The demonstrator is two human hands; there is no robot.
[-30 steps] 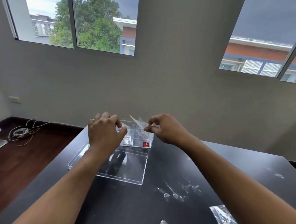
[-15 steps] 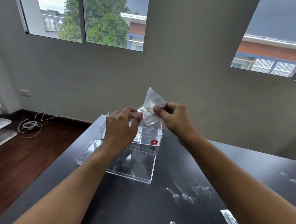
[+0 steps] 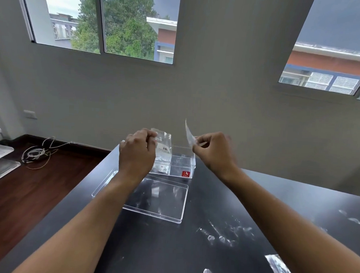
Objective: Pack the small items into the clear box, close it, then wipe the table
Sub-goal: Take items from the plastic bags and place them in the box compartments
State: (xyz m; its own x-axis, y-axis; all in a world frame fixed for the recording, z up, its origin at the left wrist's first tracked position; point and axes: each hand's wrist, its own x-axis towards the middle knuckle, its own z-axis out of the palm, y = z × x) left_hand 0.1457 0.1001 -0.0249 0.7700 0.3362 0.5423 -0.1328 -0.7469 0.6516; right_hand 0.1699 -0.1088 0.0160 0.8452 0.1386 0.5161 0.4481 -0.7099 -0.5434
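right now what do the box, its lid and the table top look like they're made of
Box: clear rigid plastic, probably acrylic; the table shows through its straight, glossy walls.
Lid: seemingly the same clear plastic, lying flat with bright edges and window glare.
Table: black, smooth and semi-glossy, perhaps laminate; it mirrors light and shows pale smears.

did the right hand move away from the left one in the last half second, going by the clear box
Yes. The right hand was pinching one packet together with the left hand over the clear box; now it sits past the box's right end, holding a separate strip.
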